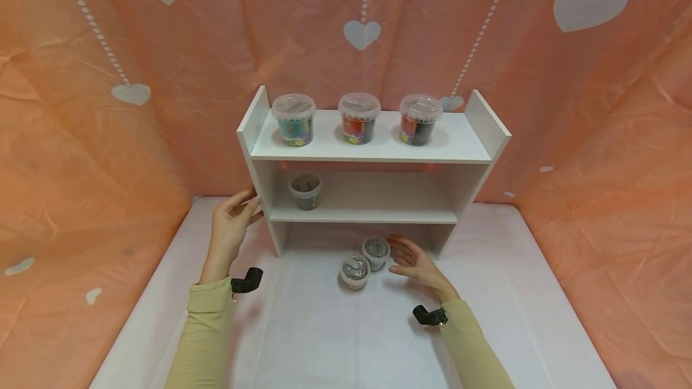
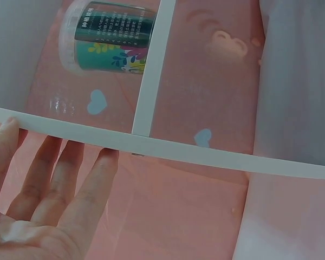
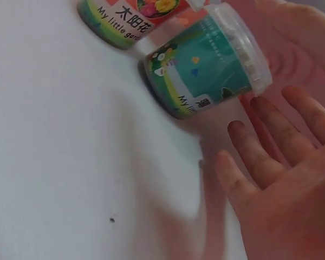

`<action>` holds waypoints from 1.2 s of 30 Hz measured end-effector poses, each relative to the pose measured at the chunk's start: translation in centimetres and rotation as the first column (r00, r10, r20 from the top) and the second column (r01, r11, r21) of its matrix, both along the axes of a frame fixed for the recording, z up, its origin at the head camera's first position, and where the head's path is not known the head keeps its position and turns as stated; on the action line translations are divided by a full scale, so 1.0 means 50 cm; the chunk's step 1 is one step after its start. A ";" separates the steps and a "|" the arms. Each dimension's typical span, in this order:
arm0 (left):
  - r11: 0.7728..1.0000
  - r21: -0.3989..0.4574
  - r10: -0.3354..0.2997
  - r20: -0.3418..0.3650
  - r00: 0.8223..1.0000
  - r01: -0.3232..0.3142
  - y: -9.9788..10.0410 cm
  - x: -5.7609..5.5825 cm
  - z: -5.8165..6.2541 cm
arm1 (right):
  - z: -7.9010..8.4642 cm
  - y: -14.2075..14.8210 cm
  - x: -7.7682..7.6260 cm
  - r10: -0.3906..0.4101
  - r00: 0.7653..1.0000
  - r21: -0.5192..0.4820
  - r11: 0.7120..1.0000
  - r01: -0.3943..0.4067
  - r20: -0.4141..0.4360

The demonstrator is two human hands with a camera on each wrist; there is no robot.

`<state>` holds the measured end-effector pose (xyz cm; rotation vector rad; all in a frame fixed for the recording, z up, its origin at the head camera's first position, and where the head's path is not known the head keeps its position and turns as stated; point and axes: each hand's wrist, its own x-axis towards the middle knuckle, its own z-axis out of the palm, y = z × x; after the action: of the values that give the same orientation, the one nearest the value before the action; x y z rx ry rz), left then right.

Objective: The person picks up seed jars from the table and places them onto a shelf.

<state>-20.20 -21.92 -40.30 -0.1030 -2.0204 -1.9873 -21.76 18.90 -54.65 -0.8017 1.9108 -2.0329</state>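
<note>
My left hand (image 1: 229,230) is at the outer left side of a white shelf unit (image 1: 386,191), fingertips against its side panel (image 2: 179,153). In the left wrist view its fingers are extended, with the thumb at the panel's edge. The right hand (image 1: 415,264), fingers spread and holding nothing, is beside a teal clear-lidded plastic tub (image 3: 200,65) on the table in front of the lowest level. A second tub with a red label (image 3: 135,16) stands close to the teal one, farther from this hand.
Three lidded tubs, one teal (image 1: 295,128) and two red and black, one in the middle (image 1: 359,128) and one at right (image 1: 417,128), line the top shelf. Another tub (image 1: 305,192) stands at the middle shelf's left. An orange cloth (image 1: 303,35) with hearts hangs behind the white-covered table (image 1: 313,341).
</note>
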 end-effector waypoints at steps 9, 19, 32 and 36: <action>1.000 -0.008 -0.003 0.008 1.000 0.003 0.000 -0.001 0.000 | -0.019 -0.015 -0.014 -0.004 1.000 0.009 1.000 0.004 -0.024; 1.000 0.019 0.005 0.012 1.000 -0.005 0.005 0.001 -0.011 | -0.033 -0.040 -0.008 -0.036 0.998 0.053 0.998 0.033 0.053; 0.999 0.032 0.001 -0.002 1.000 -0.001 0.000 -0.003 -0.015 | -0.036 -0.059 -0.017 -0.134 0.991 0.079 0.988 0.135 -0.011; 1.000 0.025 0.001 -0.007 1.000 -0.001 -0.001 -0.004 -0.010 | -0.039 -0.054 -0.020 -0.141 0.990 0.061 0.988 0.142 -0.009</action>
<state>-20.39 -21.98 -40.80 -0.1028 -1.9901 -2.0085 -22.75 16.20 -56.59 -0.6736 2.0766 -2.0409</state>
